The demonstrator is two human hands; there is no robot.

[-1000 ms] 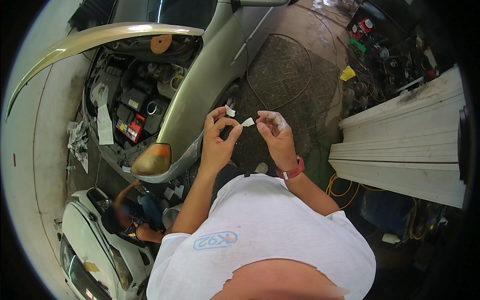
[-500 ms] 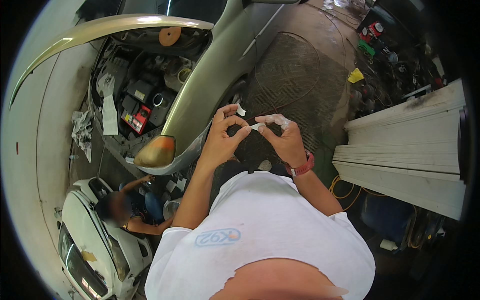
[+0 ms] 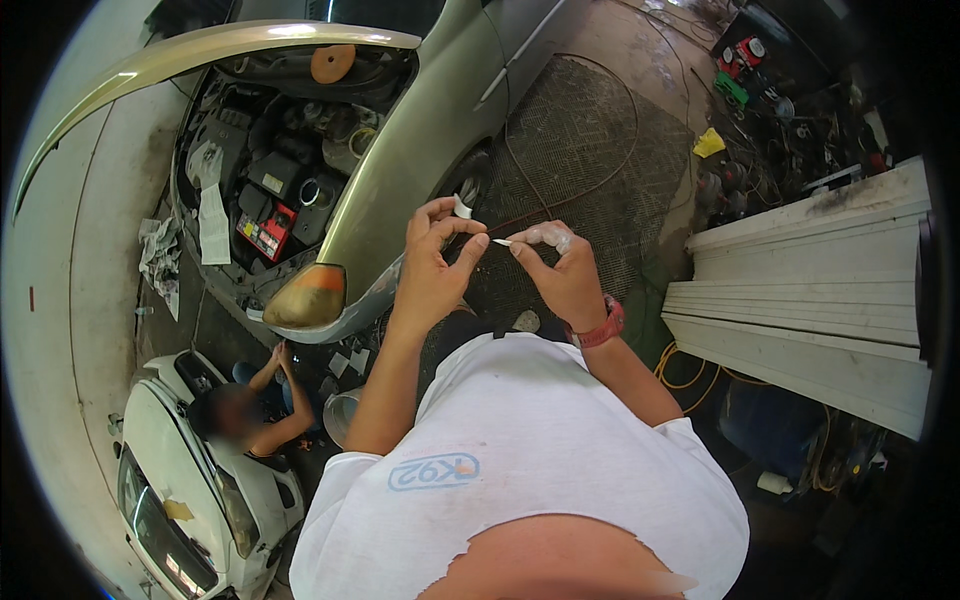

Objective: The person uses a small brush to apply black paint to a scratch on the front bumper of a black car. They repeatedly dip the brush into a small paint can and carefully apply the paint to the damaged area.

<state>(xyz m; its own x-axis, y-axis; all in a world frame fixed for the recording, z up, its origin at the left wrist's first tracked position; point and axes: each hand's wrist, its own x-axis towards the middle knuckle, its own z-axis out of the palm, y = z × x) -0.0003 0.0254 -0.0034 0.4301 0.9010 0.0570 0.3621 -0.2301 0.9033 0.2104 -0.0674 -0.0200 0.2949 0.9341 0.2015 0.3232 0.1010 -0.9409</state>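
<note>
Both my hands are raised in front of my shirt, close to the front wheel of the gold car (image 3: 425, 150). My left hand (image 3: 432, 262) has its thumb and index fingertip brought together, and a small white scrap (image 3: 462, 207), like paper or tape, sticks out by its other fingers. Facing it, my right hand (image 3: 562, 268) pinches a thin white piece (image 3: 501, 241) between thumb and index finger; its material is too small to tell. That piece points toward the left fingertips. Whitish residue coats the right index finger.
An open hood (image 3: 230, 45) rises over the engine bay with a red-topped battery (image 3: 268, 234). At lower left a co-worker (image 3: 255, 415) crouches beside a white car (image 3: 165, 480). Pale ridged panels (image 3: 790, 310) stand at right. A hose (image 3: 634, 130) loops over the ground mat (image 3: 590, 150).
The small white piece was pinched between both hands; now it sits in my right fingertips, and the hands are slightly turned. The co-worker's hands have come together near the gold car's bumper.
</note>
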